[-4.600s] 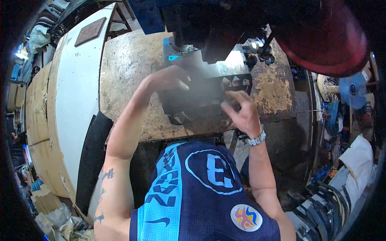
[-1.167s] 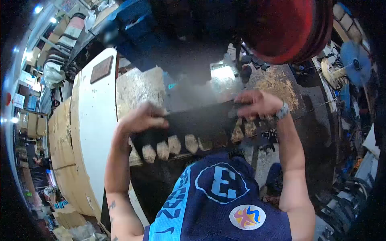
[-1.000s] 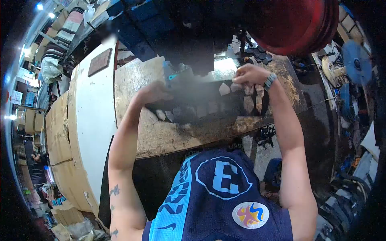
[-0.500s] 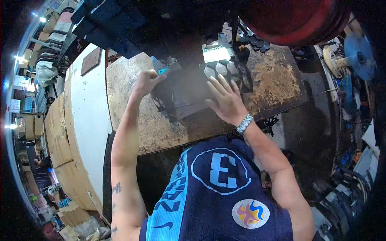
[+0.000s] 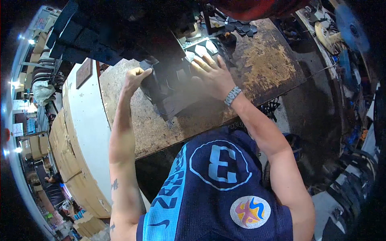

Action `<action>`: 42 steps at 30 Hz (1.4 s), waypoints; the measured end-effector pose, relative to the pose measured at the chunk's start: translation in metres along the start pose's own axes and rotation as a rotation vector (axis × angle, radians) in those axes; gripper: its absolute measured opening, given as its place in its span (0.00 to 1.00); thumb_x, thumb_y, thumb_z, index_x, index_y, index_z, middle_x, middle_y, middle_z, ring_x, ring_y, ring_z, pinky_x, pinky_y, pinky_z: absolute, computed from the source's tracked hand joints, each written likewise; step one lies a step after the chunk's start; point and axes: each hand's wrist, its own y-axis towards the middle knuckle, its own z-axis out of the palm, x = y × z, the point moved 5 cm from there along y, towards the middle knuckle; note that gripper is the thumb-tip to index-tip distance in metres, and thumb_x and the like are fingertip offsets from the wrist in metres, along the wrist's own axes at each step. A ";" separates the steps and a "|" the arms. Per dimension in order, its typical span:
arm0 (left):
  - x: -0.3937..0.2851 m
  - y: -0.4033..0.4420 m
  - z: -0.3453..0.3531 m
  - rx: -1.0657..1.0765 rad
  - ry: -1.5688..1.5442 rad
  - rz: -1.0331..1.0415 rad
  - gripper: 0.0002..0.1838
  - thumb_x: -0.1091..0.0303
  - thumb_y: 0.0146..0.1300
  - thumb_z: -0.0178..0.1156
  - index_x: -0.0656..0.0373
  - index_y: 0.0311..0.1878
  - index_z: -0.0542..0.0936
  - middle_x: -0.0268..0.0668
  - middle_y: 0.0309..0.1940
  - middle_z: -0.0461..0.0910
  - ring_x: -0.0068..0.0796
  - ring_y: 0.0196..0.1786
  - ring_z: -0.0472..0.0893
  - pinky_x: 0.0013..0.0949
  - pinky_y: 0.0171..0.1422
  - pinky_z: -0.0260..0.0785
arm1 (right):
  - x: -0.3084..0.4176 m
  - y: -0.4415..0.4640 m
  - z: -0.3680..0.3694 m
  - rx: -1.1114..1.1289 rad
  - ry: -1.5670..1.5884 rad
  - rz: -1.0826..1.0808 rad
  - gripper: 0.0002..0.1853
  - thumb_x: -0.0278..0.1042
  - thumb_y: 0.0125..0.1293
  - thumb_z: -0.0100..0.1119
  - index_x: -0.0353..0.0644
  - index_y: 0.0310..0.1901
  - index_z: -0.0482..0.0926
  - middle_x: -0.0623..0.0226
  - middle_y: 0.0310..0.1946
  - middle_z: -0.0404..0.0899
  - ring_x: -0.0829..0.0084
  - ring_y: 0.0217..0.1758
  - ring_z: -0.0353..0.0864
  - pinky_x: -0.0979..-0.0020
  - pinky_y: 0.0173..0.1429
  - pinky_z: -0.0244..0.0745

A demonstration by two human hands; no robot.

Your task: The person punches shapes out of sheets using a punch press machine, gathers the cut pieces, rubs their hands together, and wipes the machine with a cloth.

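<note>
A dark flat sheet point(image 5: 171, 94) lies on the worn wooden table, under the dark machine, its middle blurred. My left hand point(image 5: 136, 79) pinches the sheet's left edge between thumb and fingers. Flat on the sheet's right part, my right hand point(image 5: 211, 76) has its fingers spread, a metal-band watch at the wrist. Beyond its fingertips, pale pointed shapes point(image 5: 201, 51) on the sheet are lit by a bright lamp. The machine hides the far part of the sheet.
The dark machine point(image 5: 108, 32) hangs over the table point(image 5: 152, 134). Dark cut pieces point(image 5: 241, 27) are heaped at the table's back. A white board point(image 5: 86, 104) and cardboard point(image 5: 64, 148) stand left; a blue fan point(image 5: 352, 30) is at upper right.
Since the earlier frames, the dark sheet has been turned over and pushed under the machine. Both hands have moved a little left, with the pale shapes now nearer the lamp.
</note>
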 end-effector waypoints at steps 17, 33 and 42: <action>-0.013 -0.003 0.005 -0.062 0.026 0.012 0.20 0.51 0.60 0.72 0.60 0.27 0.81 0.27 0.23 0.76 0.17 0.27 0.72 0.27 0.29 0.65 | 0.000 0.002 0.000 0.047 -0.001 0.004 0.27 0.52 0.76 0.48 0.51 0.71 0.69 0.70 0.74 0.66 0.65 0.79 0.59 0.50 0.80 0.45; 0.000 0.001 0.011 -0.084 0.002 -0.027 0.27 0.44 0.53 0.76 0.63 0.27 0.82 0.34 0.22 0.78 0.25 0.26 0.74 0.33 0.30 0.66 | 0.001 0.005 0.000 0.071 0.007 -0.044 0.30 0.54 0.74 0.50 0.53 0.73 0.65 0.68 0.74 0.65 0.61 0.79 0.58 0.47 0.80 0.46; -0.001 0.001 0.010 -0.033 -0.006 -0.076 0.27 0.46 0.51 0.77 0.62 0.22 0.78 0.32 0.18 0.72 0.23 0.24 0.69 0.35 0.28 0.62 | 0.001 0.004 0.002 0.092 -0.016 -0.059 0.29 0.54 0.75 0.49 0.51 0.72 0.66 0.66 0.74 0.64 0.58 0.78 0.58 0.46 0.79 0.45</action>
